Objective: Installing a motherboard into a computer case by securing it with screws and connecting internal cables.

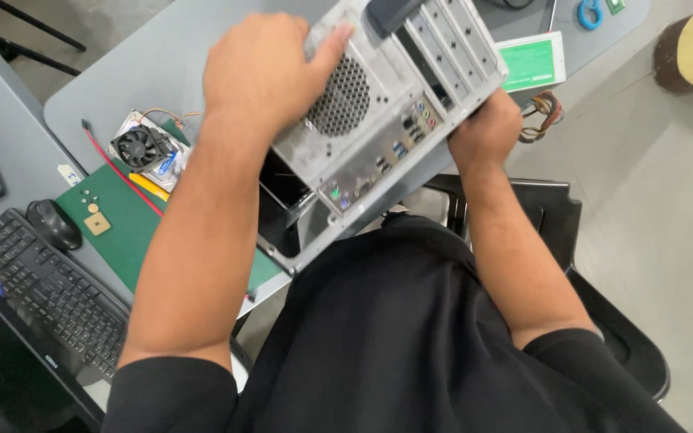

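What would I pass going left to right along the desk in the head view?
Black keyboard → black computer mouse → black cooler fan → left hand → grey metal computer case → right hand.

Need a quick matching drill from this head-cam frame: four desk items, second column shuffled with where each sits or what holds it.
Column one:
1. computer case
2. cooler fan
3. mouse
4. green mat

Column two:
A. lies flat on the grey table, under small parts
B. held at both ends by the left hand and right hand
C. beside the black keyboard
D. at the mat's far corner, left of the case, with thin wires

Pairs: 1-B, 2-D, 3-C, 4-A
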